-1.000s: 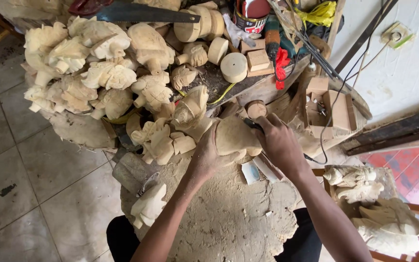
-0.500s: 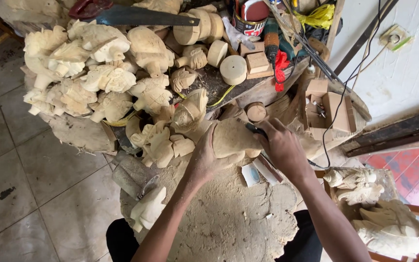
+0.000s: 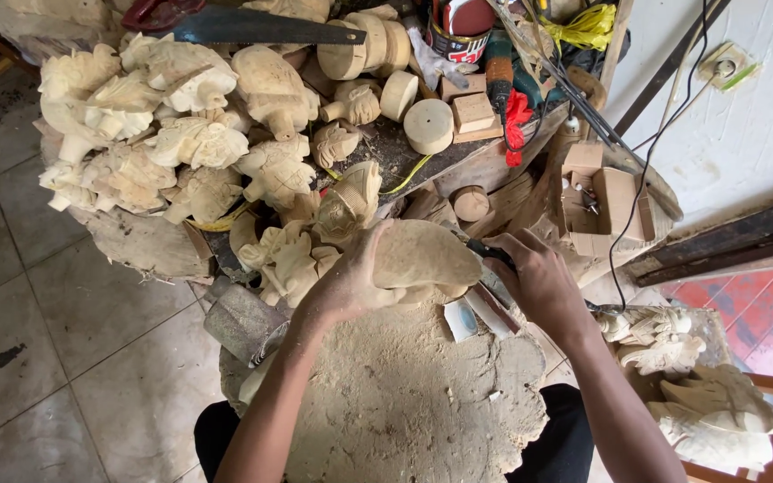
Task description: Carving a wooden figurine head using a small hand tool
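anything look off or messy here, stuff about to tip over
Mostly workshop clutter. A handsaw lies loose on top of the heap of pale carvings, resting unevenly. The left hand steadies a rounded wood block while the right hand holds a dark-handled tool against it. Nothing looks broken.

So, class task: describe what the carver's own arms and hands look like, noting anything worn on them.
Both forearms are bare: no sleeves reach into view. The left hand and right hand wear no gloves, and no watch, ring or bracelet shows on either. A light film of pale wood dust seems to lie on the hands. Below the arms, dark clothing covers the lap.
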